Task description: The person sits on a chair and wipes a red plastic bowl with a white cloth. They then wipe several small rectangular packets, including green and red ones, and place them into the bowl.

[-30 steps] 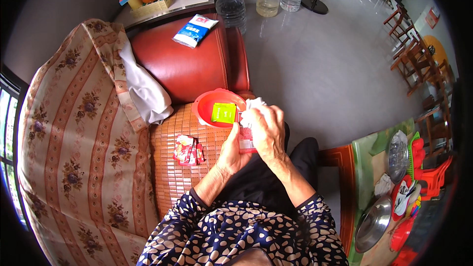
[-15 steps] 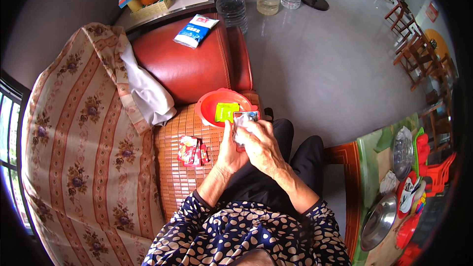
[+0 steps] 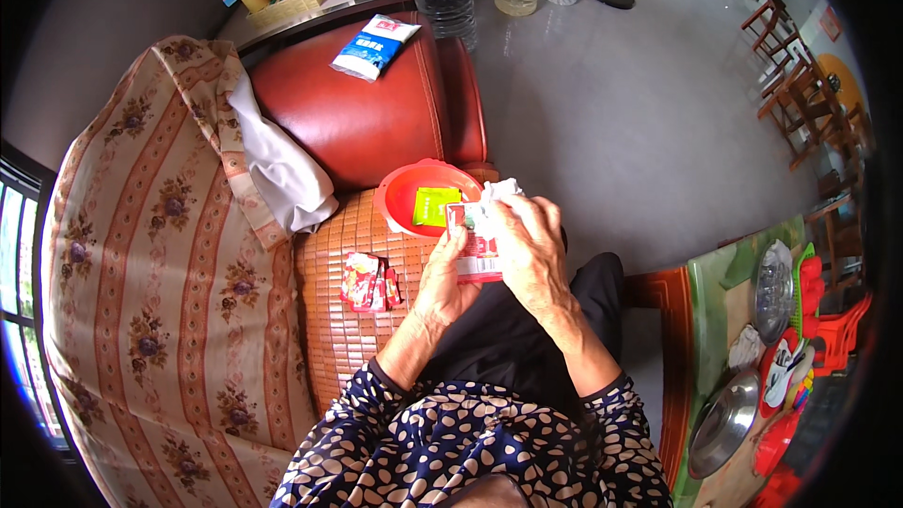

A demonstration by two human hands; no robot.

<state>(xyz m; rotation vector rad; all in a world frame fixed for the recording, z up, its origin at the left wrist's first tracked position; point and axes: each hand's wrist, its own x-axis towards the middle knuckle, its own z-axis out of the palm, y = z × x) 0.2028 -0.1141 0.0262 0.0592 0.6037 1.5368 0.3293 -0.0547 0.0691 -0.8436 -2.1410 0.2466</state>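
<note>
My left hand (image 3: 442, 287) holds a flat red-and-white packet (image 3: 479, 246) by its left side, thumb on the face, above my lap. A barcode shows near its lower end. My right hand (image 3: 534, 259) is closed around a crumpled white cloth or tissue (image 3: 501, 191) at the packet's right edge. Just beyond the packet, a red plastic bowl (image 3: 395, 190) sits on the seat with a bright green sachet (image 3: 434, 207) in it. Several small red packets (image 3: 365, 282) lie in a pile to the left of my left hand.
A blue-and-white bag (image 3: 374, 49) lies on the red leather armrest (image 3: 339, 118). Floral fabric (image 3: 160, 254) drapes the seat back at left. Large water bottles (image 3: 444, 5) stand on the floor beyond. At right, a green-edged table (image 3: 705, 310) carries a metal bowl (image 3: 722, 423).
My right hand with the white cloth has moved right and off the packet's face, uncovering its print. The packet stays in my left hand.
</note>
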